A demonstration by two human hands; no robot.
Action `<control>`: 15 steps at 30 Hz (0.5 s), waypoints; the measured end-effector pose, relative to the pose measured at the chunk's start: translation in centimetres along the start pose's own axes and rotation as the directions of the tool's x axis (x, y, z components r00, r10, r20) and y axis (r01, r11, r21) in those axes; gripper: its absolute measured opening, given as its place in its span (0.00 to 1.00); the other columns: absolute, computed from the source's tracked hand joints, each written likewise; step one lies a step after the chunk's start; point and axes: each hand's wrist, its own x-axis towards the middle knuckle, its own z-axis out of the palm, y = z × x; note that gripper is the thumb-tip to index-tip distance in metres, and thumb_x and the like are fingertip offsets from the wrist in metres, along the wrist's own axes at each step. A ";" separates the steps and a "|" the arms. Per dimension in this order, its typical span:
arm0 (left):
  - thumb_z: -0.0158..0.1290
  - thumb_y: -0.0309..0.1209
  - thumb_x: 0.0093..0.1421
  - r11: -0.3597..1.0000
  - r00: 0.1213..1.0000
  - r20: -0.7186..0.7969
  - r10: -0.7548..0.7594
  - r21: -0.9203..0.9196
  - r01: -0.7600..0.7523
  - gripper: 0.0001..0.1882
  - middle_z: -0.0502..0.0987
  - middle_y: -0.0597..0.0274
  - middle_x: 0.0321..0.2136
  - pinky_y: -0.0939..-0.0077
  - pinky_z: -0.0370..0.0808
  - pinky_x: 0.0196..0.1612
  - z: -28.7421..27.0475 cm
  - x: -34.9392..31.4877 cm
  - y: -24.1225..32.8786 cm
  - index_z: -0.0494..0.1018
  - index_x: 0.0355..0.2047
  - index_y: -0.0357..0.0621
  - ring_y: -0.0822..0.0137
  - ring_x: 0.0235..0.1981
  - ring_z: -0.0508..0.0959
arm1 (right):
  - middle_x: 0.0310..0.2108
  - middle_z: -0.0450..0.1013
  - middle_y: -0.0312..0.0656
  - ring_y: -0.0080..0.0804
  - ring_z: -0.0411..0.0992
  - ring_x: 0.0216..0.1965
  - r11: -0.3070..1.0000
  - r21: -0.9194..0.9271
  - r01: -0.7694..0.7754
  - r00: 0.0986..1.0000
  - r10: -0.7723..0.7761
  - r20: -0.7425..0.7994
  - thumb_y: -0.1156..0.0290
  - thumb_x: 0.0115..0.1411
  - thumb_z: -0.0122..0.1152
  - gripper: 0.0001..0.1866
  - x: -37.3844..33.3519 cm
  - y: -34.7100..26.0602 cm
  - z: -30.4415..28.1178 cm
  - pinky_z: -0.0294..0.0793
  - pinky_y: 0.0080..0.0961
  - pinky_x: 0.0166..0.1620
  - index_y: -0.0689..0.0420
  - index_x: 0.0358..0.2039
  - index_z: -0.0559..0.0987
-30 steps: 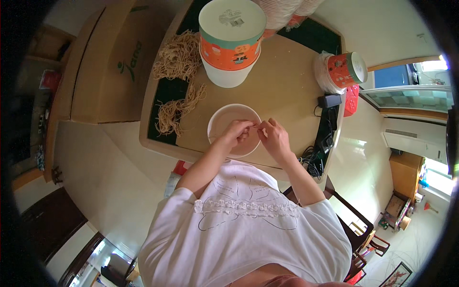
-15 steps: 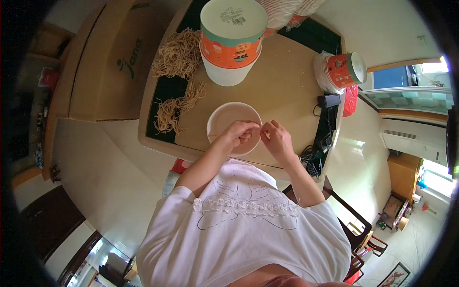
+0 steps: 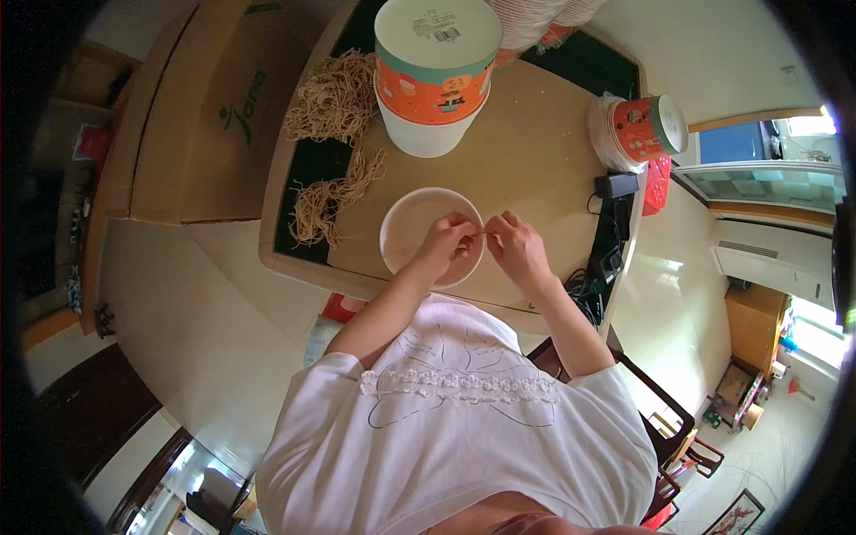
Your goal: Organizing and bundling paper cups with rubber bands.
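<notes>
White bowl [image 3: 401,230] sits slightly further left than half a second ago, and the left hand's fingertips, then stretched out toward the right hand, are now drawn in and curled. Left hand [image 3: 453,239] over the bowl's right part, thumb and fingers closed in a pinch; right hand [image 3: 519,252] just outside the rim, also pinched. Between them, a thin strand [image 3: 484,233], barely visible, gripped from both sides at the bowl's right edge; its ends are hidden. Two heaps of tan string, the larger one [image 3: 332,98] and the smaller one [image 3: 325,201], lie left of the stacked orange tubs [image 3: 435,89]. Risks, as judged: so fine a strand could slip if either pinch loosens; uneven pulling could snap it; and a bowl this light-looking, apparently unweighted, could skid or tip if a wrist leans on its rim.
</notes>
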 end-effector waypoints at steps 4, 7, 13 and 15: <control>0.50 0.26 0.53 0.991 0.993 0.103 0.059 -0.125 -0.046 0.01 0.70 0.67 0.19 0.86 0.63 0.17 -0.3 -0.5 0.3 0.69 0.27 0.43 0.76 0.16 0.68 | 0.28 0.69 0.42 0.42 0.70 0.32 0.997 -0.019 0.068 0.997 -0.068 0.028 0.75 0.50 0.57 0.04 0.5 -0.3 0.0 0.71 0.35 0.36 0.55 0.28 0.74; 0.49 0.26 0.53 0.999 0.998 0.063 0.005 -0.046 -0.002 0.02 0.68 0.68 0.17 0.85 0.59 0.14 -0.8 0.0 0.3 0.68 0.24 0.44 0.78 0.14 0.66 | 0.28 0.68 0.41 0.40 0.69 0.34 0.985 -0.136 0.104 0.989 -0.088 0.118 0.73 0.49 0.56 0.05 0.8 0.1 0.4 0.69 0.34 0.37 0.54 0.28 0.74; 0.52 0.28 0.53 0.983 0.986 0.131 -0.107 -0.137 0.125 0.07 0.61 0.74 0.14 0.85 0.49 0.12 -1.4 0.4 0.1 0.66 0.20 0.48 0.81 0.11 0.56 | 0.27 0.68 0.41 0.39 0.69 0.33 0.976 -0.166 0.141 0.985 -0.121 0.124 0.70 0.50 0.56 0.05 1.5 0.2 -0.1 0.68 0.35 0.36 0.54 0.29 0.74; 0.53 0.30 0.54 0.970 0.966 0.200 -0.164 -0.144 0.194 0.10 0.56 0.78 0.11 0.85 0.46 0.13 -2.0 1.1 -0.2 0.66 0.18 0.51 0.81 0.10 0.53 | 0.27 0.68 0.41 0.39 0.69 0.34 0.972 -0.201 0.120 0.988 -0.097 0.120 0.70 0.51 0.56 0.04 1.6 0.4 0.0 0.68 0.35 0.36 0.54 0.29 0.74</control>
